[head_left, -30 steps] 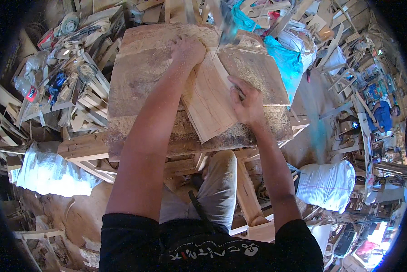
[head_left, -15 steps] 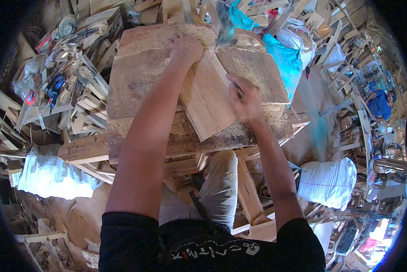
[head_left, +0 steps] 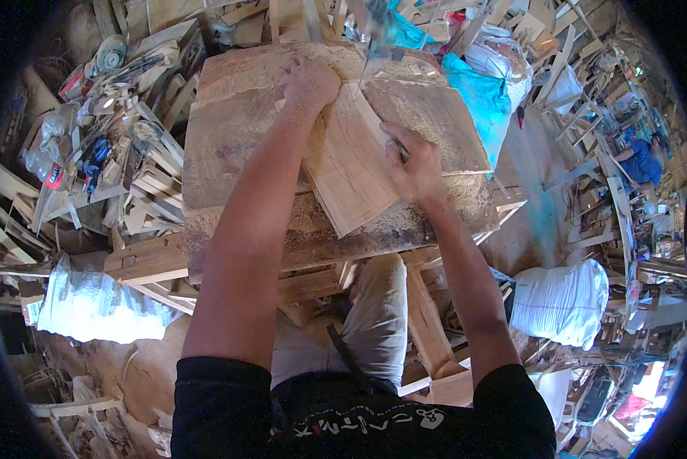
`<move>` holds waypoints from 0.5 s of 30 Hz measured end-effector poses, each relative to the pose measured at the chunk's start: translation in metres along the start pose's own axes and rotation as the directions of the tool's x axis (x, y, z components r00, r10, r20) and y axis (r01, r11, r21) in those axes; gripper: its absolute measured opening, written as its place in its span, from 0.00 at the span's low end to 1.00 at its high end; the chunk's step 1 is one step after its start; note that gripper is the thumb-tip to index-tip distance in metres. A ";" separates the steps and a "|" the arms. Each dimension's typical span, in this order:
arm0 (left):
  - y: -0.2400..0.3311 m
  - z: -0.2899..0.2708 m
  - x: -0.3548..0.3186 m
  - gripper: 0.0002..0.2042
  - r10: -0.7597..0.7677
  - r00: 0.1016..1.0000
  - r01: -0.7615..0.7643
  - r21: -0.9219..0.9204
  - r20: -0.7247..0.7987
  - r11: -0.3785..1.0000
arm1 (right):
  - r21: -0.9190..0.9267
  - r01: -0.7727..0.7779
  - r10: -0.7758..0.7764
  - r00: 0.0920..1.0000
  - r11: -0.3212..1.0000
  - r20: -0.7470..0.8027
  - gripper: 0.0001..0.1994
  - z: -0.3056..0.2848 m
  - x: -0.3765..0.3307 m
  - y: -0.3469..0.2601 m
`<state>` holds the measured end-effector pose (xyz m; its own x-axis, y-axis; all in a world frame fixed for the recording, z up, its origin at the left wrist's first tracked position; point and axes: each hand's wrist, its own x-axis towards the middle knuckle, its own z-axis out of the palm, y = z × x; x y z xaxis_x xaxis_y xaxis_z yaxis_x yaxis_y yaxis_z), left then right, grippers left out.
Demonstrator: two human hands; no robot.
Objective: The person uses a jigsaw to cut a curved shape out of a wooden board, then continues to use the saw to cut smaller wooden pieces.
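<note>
A pale flat wooden board [head_left: 350,172] lies aslant on a worn, sawdust-strewn wooden work table [head_left: 236,122]. Beyond its far end a thin saw blade [head_left: 364,70] comes down to the table, below a blurred machine part. My left hand [head_left: 311,83] bears on the board's far left side with its fingers bent; their tips are partly hidden. On the right edge, my right hand [head_left: 416,164] grips the board, thumb and index finger toward the far end. A small dark shape shows inside its curl, too unclear to name. Faint curved lines run along the board's face.
Offcuts and scrap wood [head_left: 156,180] are heaped left of the table, with a plastic bottle [head_left: 43,164] among them. A turquoise sack [head_left: 477,99] leans by the table's right side. A full white sack [head_left: 561,302] stands lower right. Another person [head_left: 642,164] is at far right.
The whole view has shifted and turned slightly. Both hands keep their hold on the board, which has hardly moved against the table.
</note>
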<state>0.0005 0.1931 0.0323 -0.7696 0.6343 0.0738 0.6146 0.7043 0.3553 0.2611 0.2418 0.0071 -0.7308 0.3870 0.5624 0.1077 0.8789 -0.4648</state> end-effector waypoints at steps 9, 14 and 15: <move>0.000 0.002 0.003 0.27 0.008 1.000 -0.008 0.030 -0.013 1.000 | -0.018 -0.072 0.073 0.996 0.997 0.044 0.16 -0.004 0.004 -0.011; -0.004 -0.001 0.012 0.26 -0.012 0.999 0.012 0.006 0.042 1.000 | -0.008 -0.030 0.030 0.999 1.000 0.023 0.17 0.000 0.005 -0.009; -0.001 -0.003 0.011 0.26 -0.018 0.998 0.018 0.003 0.058 1.000 | -0.012 -0.049 0.049 0.998 0.999 0.032 0.16 -0.001 0.005 -0.009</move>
<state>-0.0090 0.1979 0.0352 -0.7692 0.6388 0.0133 0.6011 0.7165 0.3541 0.2572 0.2358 0.0145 -0.7456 0.4206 0.5169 0.1514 0.8623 -0.4832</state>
